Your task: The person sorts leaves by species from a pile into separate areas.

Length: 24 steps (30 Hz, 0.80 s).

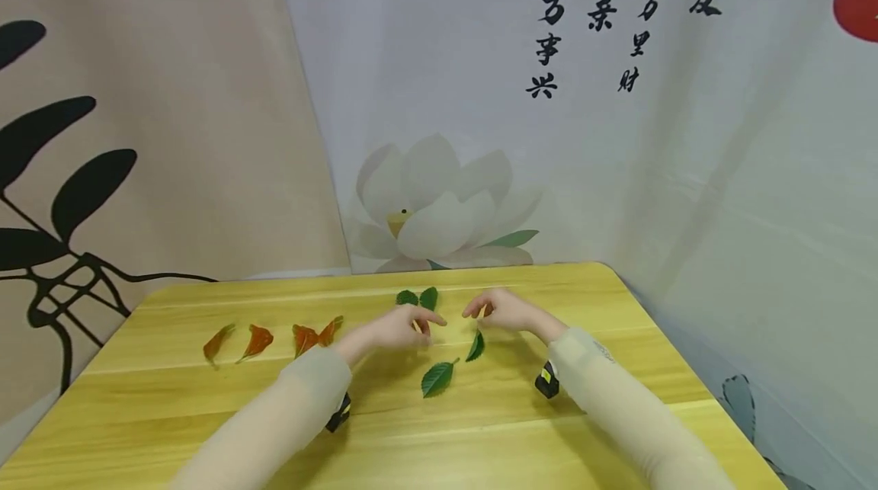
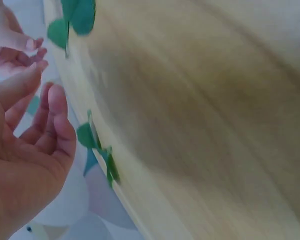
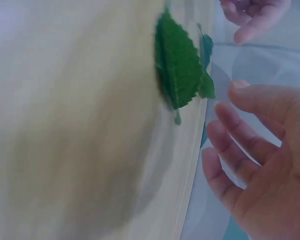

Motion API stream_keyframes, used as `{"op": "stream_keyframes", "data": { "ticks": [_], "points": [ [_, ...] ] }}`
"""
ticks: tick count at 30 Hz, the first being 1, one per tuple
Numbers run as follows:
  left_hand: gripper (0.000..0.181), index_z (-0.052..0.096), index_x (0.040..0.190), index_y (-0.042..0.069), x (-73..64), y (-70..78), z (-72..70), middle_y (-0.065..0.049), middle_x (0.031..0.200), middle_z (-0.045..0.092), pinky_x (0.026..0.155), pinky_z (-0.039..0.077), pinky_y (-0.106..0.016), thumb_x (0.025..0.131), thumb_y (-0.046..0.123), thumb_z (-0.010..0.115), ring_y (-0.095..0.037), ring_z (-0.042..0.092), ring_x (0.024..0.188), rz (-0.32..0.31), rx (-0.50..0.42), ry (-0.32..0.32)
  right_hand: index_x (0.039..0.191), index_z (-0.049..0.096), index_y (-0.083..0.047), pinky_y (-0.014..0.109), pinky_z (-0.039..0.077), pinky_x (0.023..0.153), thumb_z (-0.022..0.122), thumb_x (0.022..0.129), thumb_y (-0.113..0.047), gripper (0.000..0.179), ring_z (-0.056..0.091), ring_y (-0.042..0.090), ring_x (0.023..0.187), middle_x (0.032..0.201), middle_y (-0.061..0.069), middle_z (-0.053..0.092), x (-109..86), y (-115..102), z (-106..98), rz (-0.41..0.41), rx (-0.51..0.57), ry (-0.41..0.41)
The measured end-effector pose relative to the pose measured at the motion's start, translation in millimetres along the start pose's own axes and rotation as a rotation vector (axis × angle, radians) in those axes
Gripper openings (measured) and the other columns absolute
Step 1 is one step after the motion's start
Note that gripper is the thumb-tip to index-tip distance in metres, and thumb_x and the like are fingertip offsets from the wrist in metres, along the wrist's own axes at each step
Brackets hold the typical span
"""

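Observation:
My left hand (image 1: 405, 325) hovers over the middle of the table, fingers loosely bent with nothing between them. Facing it from the right is my right hand (image 1: 504, 311), also empty, its fingers relaxed and slightly spread in the right wrist view. Just below the right fingertips lies a green serrated leaf (image 1: 475, 345). Closer to the front, a larger green leaf (image 1: 437, 379) lies between the two forearms. Behind the left hand, two more green leaves, a left one (image 1: 407, 297) and a right one (image 1: 428, 298), lie side by side, their lower parts partly hidden by that hand.
Orange-red leaf-like pieces lie in a row on the left of the wooden table (image 1: 137, 398): a narrow one (image 1: 219, 344), a wider one (image 1: 256, 341) and a touching pair (image 1: 305, 337) beside the left forearm. A printed cloth (image 1: 439, 94) hangs behind the far edge.

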<state>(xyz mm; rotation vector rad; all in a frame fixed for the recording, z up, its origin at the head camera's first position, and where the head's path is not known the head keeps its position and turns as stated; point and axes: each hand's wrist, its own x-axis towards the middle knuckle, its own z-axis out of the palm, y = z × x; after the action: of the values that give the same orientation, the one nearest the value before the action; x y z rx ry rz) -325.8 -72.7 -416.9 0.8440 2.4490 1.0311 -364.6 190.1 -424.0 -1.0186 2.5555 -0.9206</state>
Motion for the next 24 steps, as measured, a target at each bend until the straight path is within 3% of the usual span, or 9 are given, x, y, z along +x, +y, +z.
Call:
{"op": "stream_keyframes", "data": {
  "ticks": [3, 7, 10, 16, 19, 24],
  "points": [
    [0.036, 0.065, 0.126, 0.006, -6.2, 4.4, 5.4, -0.006, 0.093, 0.064, 0.068, 0.05, -0.027, 0.09, 0.001, 0.065, -0.016, 0.059, 0.078, 0.093, 0.043, -0.087, 0.11, 0.072, -0.003, 0.041, 0.052, 0.081, 0.061, 0.086, 0.004, 0.027, 0.061, 0.028, 0.094, 0.109, 0.007, 0.066, -13.0, -4.5, 0.5, -0.041, -0.03, -0.003],
    [0.037, 0.069, 0.121, 0.01, -11.6, 9.7, 12.0, -0.008, 0.097, 0.063, 0.065, 0.047, -0.024, 0.088, -0.004, 0.064, -0.014, 0.055, 0.075, 0.181, 0.153, -0.138, 0.106, 0.073, -0.005, 0.048, 0.05, 0.085, 0.062, 0.084, 0.006, 0.027, 0.06, 0.031, 0.097, 0.108, 0.006, 0.066, -22.3, -6.8, 5.3, -0.045, -0.04, 0.033],
    [0.042, 0.07, 0.121, 0.018, -15.4, 14.1, 16.4, -0.003, 0.098, 0.061, 0.064, 0.044, -0.023, 0.085, -0.004, 0.068, -0.012, 0.053, 0.075, 0.252, 0.35, -0.123, 0.106, 0.073, -0.009, 0.046, 0.049, 0.088, 0.064, 0.085, 0.004, 0.027, 0.059, 0.029, 0.1, 0.108, 0.003, 0.064, -24.9, -7.0, 11.0, -0.024, -0.075, 0.04],
    [0.054, 0.068, 0.122, 0.039, -20.7, 21.5, 27.4, 0.008, 0.108, 0.054, 0.077, 0.042, -0.031, 0.084, 0.001, 0.073, -0.01, 0.049, 0.096, 0.356, 0.734, -0.075, 0.104, 0.074, -0.013, 0.043, 0.047, 0.093, 0.069, 0.082, 0.003, 0.027, 0.057, 0.024, 0.106, 0.109, 0.0, 0.062, -26.3, -8.8, 20.1, -0.044, -0.157, 0.028],
    [0.054, 0.069, 0.118, 0.041, -21.3, 23.3, 31.9, 0.008, 0.111, 0.054, 0.078, 0.042, -0.032, 0.082, 0.0, 0.074, -0.011, 0.048, 0.099, 0.395, 0.806, -0.058, 0.102, 0.075, -0.012, 0.043, 0.047, 0.094, 0.069, 0.081, 0.003, 0.026, 0.057, 0.023, 0.106, 0.109, 0.0, 0.062, -26.3, -9.5, 23.3, -0.051, -0.166, 0.035],
    [0.046, 0.072, 0.109, 0.038, -19.7, 21.2, 38.8, 0.007, 0.108, 0.055, 0.073, 0.04, -0.027, 0.081, 0.001, 0.075, -0.011, 0.049, 0.097, 0.41, 0.83, -0.021, 0.101, 0.074, -0.01, 0.044, 0.047, 0.093, 0.069, 0.083, 0.002, 0.022, 0.058, 0.024, 0.106, 0.108, 0.001, 0.063, -25.9, -10.3, 29.0, -0.038, -0.155, 0.041]
  ]
}}
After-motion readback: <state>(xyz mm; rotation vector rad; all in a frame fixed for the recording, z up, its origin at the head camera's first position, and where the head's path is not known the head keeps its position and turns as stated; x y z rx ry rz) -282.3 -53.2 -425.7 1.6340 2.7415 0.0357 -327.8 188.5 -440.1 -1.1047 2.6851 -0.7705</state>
